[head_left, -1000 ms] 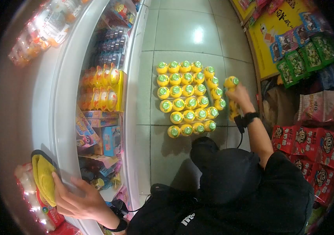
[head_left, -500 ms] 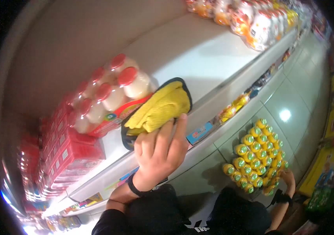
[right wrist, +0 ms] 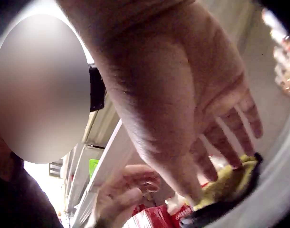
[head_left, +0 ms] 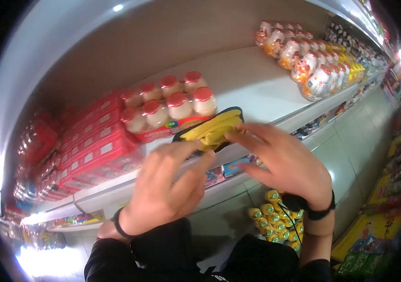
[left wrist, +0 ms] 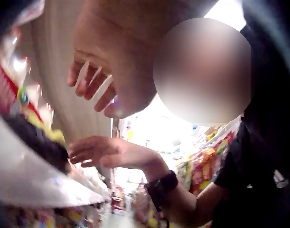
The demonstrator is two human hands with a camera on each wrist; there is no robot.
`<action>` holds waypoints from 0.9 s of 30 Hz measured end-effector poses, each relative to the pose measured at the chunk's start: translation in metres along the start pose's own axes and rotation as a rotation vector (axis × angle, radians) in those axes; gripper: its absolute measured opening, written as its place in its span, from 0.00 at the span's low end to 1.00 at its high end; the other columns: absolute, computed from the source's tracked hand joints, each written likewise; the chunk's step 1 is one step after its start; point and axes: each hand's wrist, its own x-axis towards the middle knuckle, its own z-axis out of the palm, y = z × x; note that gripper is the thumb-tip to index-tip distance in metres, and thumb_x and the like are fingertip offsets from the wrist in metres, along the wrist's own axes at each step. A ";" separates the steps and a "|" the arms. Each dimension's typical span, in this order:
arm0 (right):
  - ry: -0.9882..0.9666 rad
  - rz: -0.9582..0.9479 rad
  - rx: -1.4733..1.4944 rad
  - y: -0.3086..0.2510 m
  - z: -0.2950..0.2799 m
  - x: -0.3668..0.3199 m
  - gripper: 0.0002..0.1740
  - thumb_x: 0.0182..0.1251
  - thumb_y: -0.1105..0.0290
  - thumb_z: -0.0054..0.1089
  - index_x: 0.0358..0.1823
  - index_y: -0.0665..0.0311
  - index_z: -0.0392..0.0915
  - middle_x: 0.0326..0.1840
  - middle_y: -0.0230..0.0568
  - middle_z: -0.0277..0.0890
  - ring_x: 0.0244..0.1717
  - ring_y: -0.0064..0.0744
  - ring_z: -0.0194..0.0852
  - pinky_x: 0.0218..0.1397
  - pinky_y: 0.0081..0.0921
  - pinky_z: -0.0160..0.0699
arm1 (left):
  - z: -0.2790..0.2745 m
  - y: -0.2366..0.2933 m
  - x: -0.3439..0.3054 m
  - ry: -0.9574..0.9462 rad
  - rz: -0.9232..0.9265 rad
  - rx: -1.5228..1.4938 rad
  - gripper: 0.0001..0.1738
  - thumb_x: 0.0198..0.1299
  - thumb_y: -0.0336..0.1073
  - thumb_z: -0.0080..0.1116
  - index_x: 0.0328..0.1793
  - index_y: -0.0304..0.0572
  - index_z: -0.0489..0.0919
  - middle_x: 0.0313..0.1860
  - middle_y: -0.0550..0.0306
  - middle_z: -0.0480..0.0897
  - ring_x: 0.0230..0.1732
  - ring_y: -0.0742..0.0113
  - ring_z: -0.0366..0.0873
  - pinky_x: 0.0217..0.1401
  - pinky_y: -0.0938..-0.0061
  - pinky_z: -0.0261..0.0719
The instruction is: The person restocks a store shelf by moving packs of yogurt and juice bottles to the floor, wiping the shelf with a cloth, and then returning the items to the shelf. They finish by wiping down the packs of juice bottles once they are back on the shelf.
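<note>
A folded yellow cloth with a dark border (head_left: pixel 214 129) lies at the shelf's front edge, beside a wrapped pack of white bottles with red caps (head_left: pixel 177 105). My right hand (head_left: pixel 289 164) reaches over from the right, its extended fingertips at the cloth. In the right wrist view, those fingers (right wrist: pixel 225 137) come down onto the yellow cloth (right wrist: pixel 225 187). My left hand (head_left: pixel 160 192) hovers just left of the cloth, fingers loosely bent and holding nothing. From the left wrist camera, the left hand's fingers (left wrist: pixel 90 83) hang relaxed above the shelf.
Red cartons (head_left: pixel 99 150) stand left of the bottle pack. Orange-and-white bottle packs (head_left: pixel 320 80) line the shelf's far right. Yellow bottles with green caps (head_left: pixel 275 218) stand on the tiled floor below. The white shelf (head_left: pixel 256 80) runs between the packs.
The head view has swung toward the shelf. My right hand has come up from the yellow bottles on the floor to the cloth. My left hand has drawn back leftward from the cloth.
</note>
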 end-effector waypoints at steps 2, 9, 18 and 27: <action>0.114 -0.078 -0.191 -0.002 0.006 0.031 0.25 0.63 0.62 0.65 0.59 0.63 0.74 0.55 0.49 0.77 0.60 0.51 0.73 0.61 0.42 0.75 | -0.034 0.008 0.016 -0.073 -0.179 0.209 0.23 0.50 0.30 0.67 0.56 0.37 0.80 0.54 0.47 0.77 0.51 0.51 0.76 0.51 0.60 0.77; 0.103 0.113 -0.078 -0.013 0.016 0.060 0.22 0.63 0.61 0.65 0.51 0.67 0.73 0.43 0.51 0.78 0.48 0.55 0.78 0.52 0.47 0.76 | -0.038 -0.057 0.028 -0.172 -0.330 0.636 0.16 0.54 0.32 0.63 0.50 0.38 0.80 0.52 0.42 0.80 0.54 0.48 0.78 0.55 0.58 0.78; 0.211 0.010 -0.105 0.012 0.047 0.034 0.27 0.61 0.57 0.69 0.53 0.65 0.71 0.41 0.46 0.77 0.43 0.47 0.81 0.44 0.40 0.82 | -0.022 -0.129 0.053 -0.491 -0.640 0.347 0.17 0.65 0.36 0.55 0.57 0.37 0.80 0.52 0.38 0.82 0.53 0.43 0.81 0.57 0.61 0.77; 0.268 -0.002 -0.064 0.017 0.052 0.040 0.27 0.55 0.58 0.74 0.50 0.64 0.74 0.40 0.44 0.79 0.42 0.46 0.82 0.42 0.39 0.82 | -0.025 -0.137 0.054 -0.482 -0.700 0.344 0.15 0.60 0.37 0.61 0.50 0.38 0.84 0.47 0.41 0.85 0.50 0.45 0.83 0.53 0.60 0.79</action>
